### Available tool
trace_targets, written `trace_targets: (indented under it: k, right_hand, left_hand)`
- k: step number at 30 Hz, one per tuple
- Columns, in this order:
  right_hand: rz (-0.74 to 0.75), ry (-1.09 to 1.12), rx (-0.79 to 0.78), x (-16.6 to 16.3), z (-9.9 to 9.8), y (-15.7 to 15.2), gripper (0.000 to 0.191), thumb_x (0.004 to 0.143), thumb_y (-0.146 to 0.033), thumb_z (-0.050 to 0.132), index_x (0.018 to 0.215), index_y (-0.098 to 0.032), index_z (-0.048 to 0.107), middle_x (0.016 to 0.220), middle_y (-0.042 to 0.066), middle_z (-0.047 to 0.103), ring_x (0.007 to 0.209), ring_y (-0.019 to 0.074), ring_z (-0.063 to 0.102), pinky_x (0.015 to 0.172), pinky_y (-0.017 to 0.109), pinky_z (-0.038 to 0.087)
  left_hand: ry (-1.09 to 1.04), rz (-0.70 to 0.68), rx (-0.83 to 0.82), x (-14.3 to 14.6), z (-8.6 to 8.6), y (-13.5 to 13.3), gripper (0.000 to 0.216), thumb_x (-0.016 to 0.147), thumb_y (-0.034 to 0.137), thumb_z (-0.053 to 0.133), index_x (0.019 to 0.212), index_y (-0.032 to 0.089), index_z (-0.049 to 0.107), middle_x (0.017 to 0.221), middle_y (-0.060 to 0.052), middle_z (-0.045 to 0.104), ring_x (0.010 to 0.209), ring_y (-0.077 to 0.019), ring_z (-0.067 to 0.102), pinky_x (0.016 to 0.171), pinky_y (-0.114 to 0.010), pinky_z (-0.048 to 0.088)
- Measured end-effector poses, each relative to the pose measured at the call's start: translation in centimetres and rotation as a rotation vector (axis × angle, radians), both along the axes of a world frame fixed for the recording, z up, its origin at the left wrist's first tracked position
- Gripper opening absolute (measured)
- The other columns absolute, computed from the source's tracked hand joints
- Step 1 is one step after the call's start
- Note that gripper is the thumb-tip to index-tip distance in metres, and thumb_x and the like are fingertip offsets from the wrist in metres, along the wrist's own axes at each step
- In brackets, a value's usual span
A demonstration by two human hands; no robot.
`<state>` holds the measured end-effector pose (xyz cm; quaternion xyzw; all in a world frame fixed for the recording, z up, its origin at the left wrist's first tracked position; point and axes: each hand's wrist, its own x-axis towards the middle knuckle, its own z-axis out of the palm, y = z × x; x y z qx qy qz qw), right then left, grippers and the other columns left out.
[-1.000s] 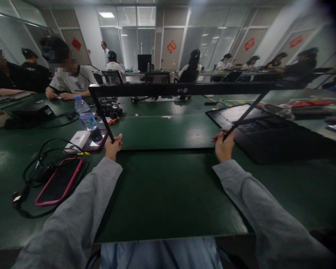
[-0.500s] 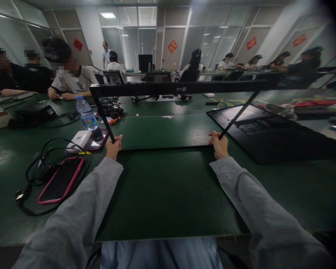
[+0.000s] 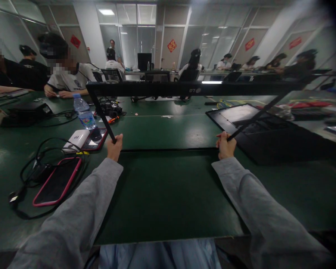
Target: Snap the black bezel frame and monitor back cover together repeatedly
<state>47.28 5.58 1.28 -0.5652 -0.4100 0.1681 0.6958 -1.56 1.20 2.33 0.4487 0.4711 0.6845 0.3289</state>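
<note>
I hold a thin black monitor bezel frame point(image 3: 168, 89) up off the green table, its top bar level across the view with a small logo on it. My left hand point(image 3: 114, 147) is closed round the frame's left side bar near its lower end. My right hand point(image 3: 225, 145) is closed round the right side bar. The frame's lower edge rests near the far edge of a dark green mat point(image 3: 168, 194) in front of me.
A black monitor back panel point(image 3: 257, 130) lies at the right. At the left are a pink-cased phone point(image 3: 57, 181), tangled cables, a white power bank point(image 3: 77, 139) and a water bottle point(image 3: 84, 116). Several people sit at tables beyond.
The frame has swung slightly, its right side bar reaching farther right, and my right hand shifted a little right with it. My left hand stayed in place.
</note>
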Motion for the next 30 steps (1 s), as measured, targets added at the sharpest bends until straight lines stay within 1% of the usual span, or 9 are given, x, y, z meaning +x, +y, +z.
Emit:
trace_targets:
  k: [2,5,8,13,15,18,21,27,30]
  right_hand:
    - [-0.006,0.011,0.008,0.1,0.1,-0.1,0.052,0.091,-0.071,0.059,0.072,-0.023,0.052,0.046,-0.008,0.035,0.037,0.0091,0.034,0.04,0.027,0.025]
    - [0.018,0.009,-0.019,0.3,-0.1,0.0,0.052,0.09,-0.071,0.06,0.07,-0.023,0.051,0.046,-0.008,0.034,0.037,0.0093,0.033,0.04,0.027,0.025]
    - [0.047,0.006,-0.051,0.5,-0.4,0.2,0.052,0.089,-0.071,0.062,0.07,-0.023,0.052,0.046,-0.007,0.035,0.038,0.0094,0.033,0.04,0.027,0.026]
    - [0.062,-0.001,-0.052,0.3,-0.2,0.0,0.052,0.089,-0.071,0.062,0.07,-0.023,0.053,0.046,-0.007,0.034,0.039,0.0094,0.032,0.04,0.027,0.026]
    - [0.081,-0.001,-0.047,0.0,0.0,-0.2,0.052,0.089,-0.071,0.063,0.07,-0.023,0.054,0.046,-0.007,0.033,0.039,0.0091,0.032,0.04,0.027,0.026]
    - [0.126,0.003,-0.022,-0.5,0.2,-0.4,0.054,0.087,-0.073,0.064,0.07,-0.022,0.055,0.047,-0.008,0.034,0.039,0.0082,0.032,0.04,0.025,0.025]
    - [0.171,-0.002,0.011,-0.9,0.3,-0.5,0.057,0.086,-0.076,0.064,0.071,-0.022,0.056,0.048,-0.008,0.034,0.04,0.0072,0.032,0.039,0.024,0.027]
    - [0.225,-0.029,-0.032,-1.2,0.0,-0.5,0.057,0.085,-0.075,0.065,0.072,-0.021,0.055,0.048,-0.008,0.036,0.04,0.0067,0.037,0.039,0.022,0.028]
    - [0.242,-0.026,-0.032,-1.3,0.1,-0.7,0.056,0.086,-0.074,0.065,0.072,-0.021,0.056,0.048,-0.008,0.036,0.039,0.0065,0.036,0.038,0.022,0.028]
  left_hand:
    - [0.034,-0.041,-0.011,0.0,0.0,0.0,0.05,0.08,0.046,0.074,0.052,0.021,0.04,0.046,0.008,0.034,0.039,-0.0035,0.031,0.039,-0.019,0.024]
    - [0.083,-0.091,-0.079,-0.1,0.0,0.2,0.051,0.08,0.047,0.074,0.052,0.021,0.041,0.045,0.008,0.034,0.038,-0.004,0.032,0.039,-0.019,0.027]
    - [0.097,-0.099,-0.125,-0.4,-0.2,0.5,0.051,0.081,0.047,0.073,0.052,0.021,0.041,0.043,0.008,0.035,0.037,-0.0043,0.033,0.039,-0.019,0.028]
    - [0.095,-0.086,-0.111,-0.5,-0.5,0.6,0.05,0.082,0.047,0.073,0.052,0.021,0.042,0.044,0.007,0.035,0.037,-0.0044,0.032,0.038,-0.019,0.028]
    - [0.081,-0.052,-0.076,-0.5,-0.6,0.5,0.048,0.081,0.046,0.073,0.054,0.021,0.043,0.046,0.007,0.036,0.038,-0.0046,0.033,0.038,-0.019,0.028]
    - [0.04,0.059,-0.02,-0.7,-0.5,0.4,0.046,0.082,0.045,0.073,0.056,0.021,0.044,0.048,0.007,0.037,0.039,-0.0046,0.033,0.038,-0.019,0.026]
    - [0.012,0.157,-0.001,-1.0,-0.5,0.5,0.044,0.084,0.042,0.071,0.057,0.021,0.043,0.048,0.008,0.037,0.04,-0.0046,0.032,0.039,-0.019,0.025]
    - [-0.005,0.187,-0.067,-1.2,-0.7,0.7,0.039,0.084,0.035,0.068,0.057,0.021,0.043,0.047,0.008,0.037,0.04,-0.0047,0.033,0.04,-0.019,0.026]
    - [-0.021,0.236,-0.043,-1.2,-0.6,0.7,0.037,0.084,0.035,0.068,0.058,0.021,0.044,0.047,0.008,0.038,0.04,-0.0044,0.033,0.04,-0.019,0.026]
